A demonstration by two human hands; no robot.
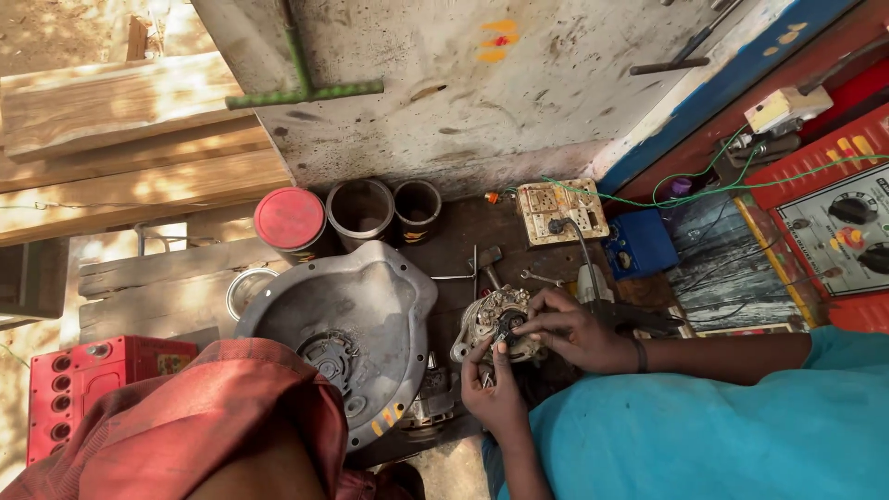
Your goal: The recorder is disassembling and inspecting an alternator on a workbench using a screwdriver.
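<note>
From where I watch, a big grey bell-shaped metal housing (356, 319) lies at the left on the dark workbench (463, 236), with a red-lidded can (290, 220) and two open tins (361, 211) standing behind it. Just to the right of the housing sits the small alternator (491, 324), a squat round part with no clear long axis, its open end facing up toward me. My left hand (495, 389) comes at it from below, fingertips (488, 350) touching its near edge; I judge them pinched on a small piece there, though I cannot tell what it is. My right hand (579, 329) reaches in from the right, fingers curled and closed on the dark centre of the alternator. Both hands are on it, the right slightly more over the top. Further right lie a socket board (560, 211) and a blue box (641, 244).
</note>
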